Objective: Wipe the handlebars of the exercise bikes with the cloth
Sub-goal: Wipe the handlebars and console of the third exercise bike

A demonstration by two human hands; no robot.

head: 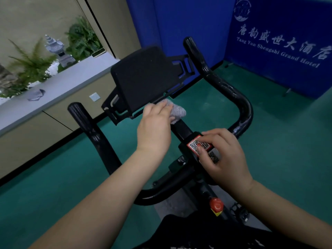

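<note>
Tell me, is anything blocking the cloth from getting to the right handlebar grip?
Nothing visible blocks it. The left hand holds the cloth at the centre bar under the console; the right handlebar lies bare beyond it. The right hand rests lower down, on the QR-code sticker.

The blue banner (276, 51) reads "唐韵盛世大酒店" and "Tang Yun Shengshi Grand Hotel"; the red sticker (197, 145) carries QR codes.

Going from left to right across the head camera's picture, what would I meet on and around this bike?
Grey rag on the ledge → left handlebar horn → left hand → cloth → QR sticker → right hand → right handlebar bend → blue hotel banner.
</note>
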